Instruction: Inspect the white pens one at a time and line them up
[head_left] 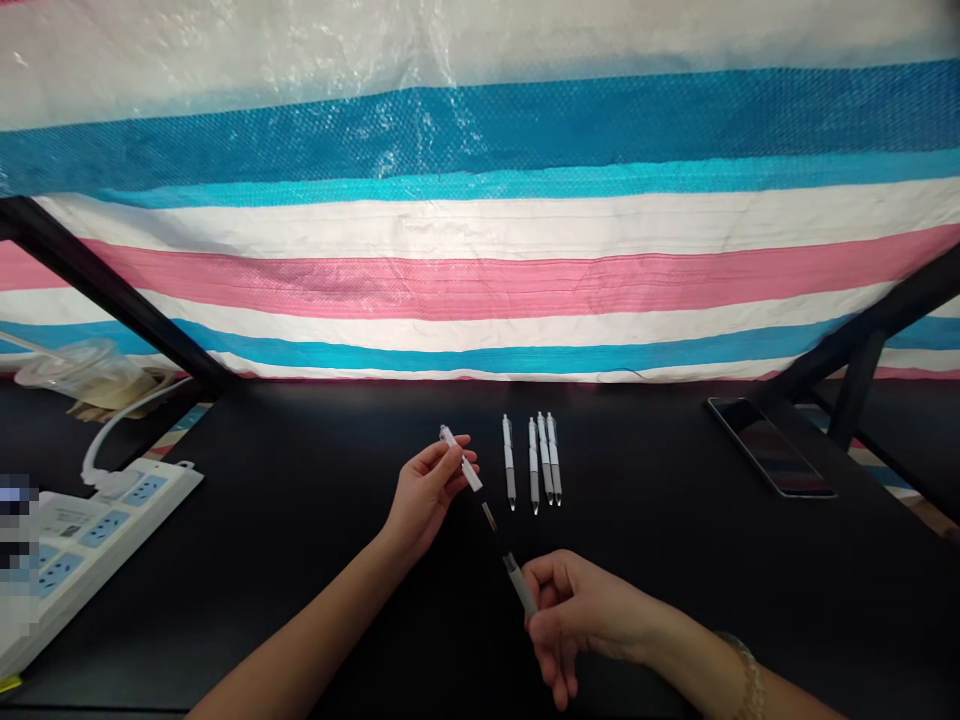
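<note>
My left hand (429, 488) is closed around the white upper barrel (470, 474) of a click pen, its clicker end pointing away from me. Out of that barrel sticks a thin refill (490, 517), dark in part. Between the fingers of my right hand (566, 610), lower and to the right, is the grey lower barrel (519, 585) of the pen. The two barrel parts are apart, roughly in line, with the refill's end close to the grey part's opening. Beyond my hands several white and grey pens (533, 465) lie side by side, tips towards me.
On the black table (337, 430), a smartphone (772, 447) lies at the right. A white power strip (105, 540) with a plugged-in cable is at the left, near a clear plastic cup (82, 370). Behind hangs a striped sheet (480, 285), with black bars (120, 290) on either side.
</note>
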